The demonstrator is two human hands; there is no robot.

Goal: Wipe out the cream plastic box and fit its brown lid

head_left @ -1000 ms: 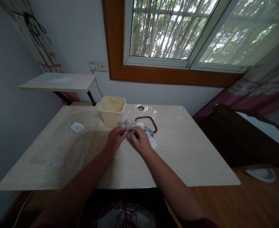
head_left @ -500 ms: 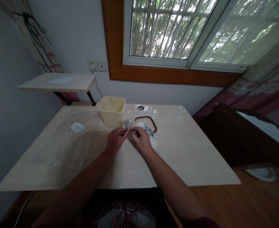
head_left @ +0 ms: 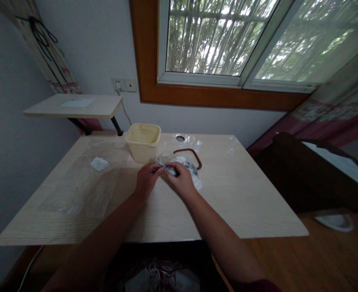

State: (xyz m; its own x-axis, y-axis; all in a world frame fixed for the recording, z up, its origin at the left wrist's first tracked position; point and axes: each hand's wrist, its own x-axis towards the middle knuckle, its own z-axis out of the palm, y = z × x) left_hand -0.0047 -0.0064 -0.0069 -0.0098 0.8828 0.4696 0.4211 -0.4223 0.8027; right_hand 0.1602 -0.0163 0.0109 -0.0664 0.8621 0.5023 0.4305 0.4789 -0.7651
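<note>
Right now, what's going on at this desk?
A person's left hand and right hand are together, fingers pinching a crumpled clear plastic bag over the pale wood-grain desk. A cream, rounded-square plastic bin stands just behind the left hand. A reddish-brown curved strip lies behind the bag. I can't make out the bag's contents.

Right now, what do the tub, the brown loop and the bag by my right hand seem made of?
Tub: probably molded plastic, satin, with rounded corners. Brown loop: possibly plastic, matte; it holds stiff bends. Bag: likely thin plastic, shiny, translucent and wrinkled.
</note>
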